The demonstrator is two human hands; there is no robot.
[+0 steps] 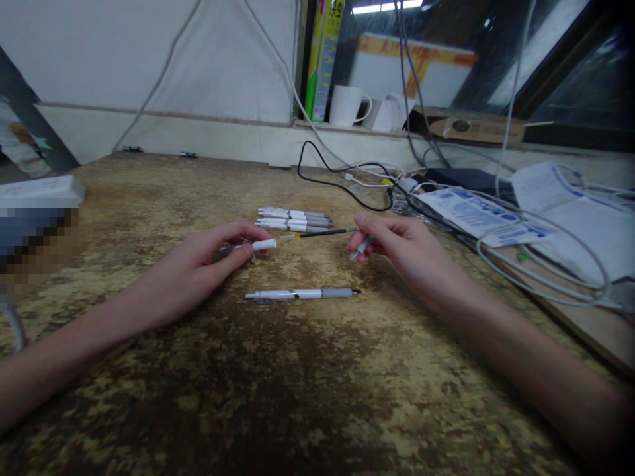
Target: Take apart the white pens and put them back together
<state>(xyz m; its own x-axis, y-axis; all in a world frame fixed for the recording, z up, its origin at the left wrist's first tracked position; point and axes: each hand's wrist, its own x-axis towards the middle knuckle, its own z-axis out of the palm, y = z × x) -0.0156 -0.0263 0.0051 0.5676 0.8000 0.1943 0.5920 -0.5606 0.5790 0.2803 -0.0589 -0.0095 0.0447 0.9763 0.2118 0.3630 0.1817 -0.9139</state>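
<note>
My left hand is closed on a white pen barrel, whose end pokes out past the fingertips. A dark ink refill with a clear, yellowish rear stretches between the hands, its tip pinched in my right hand. Curled in that same hand is a grey pen grip. The refill's rear end lies close to the barrel's mouth; I cannot tell if it is inside. One whole white-and-grey pen lies nearer to me, and several similar pens lie together behind the refill.
Tangled cables and printed papers cover the right side of the worn wooden table. A white mug and a spray can stand on the sill. At the left edge sits a white power strip.
</note>
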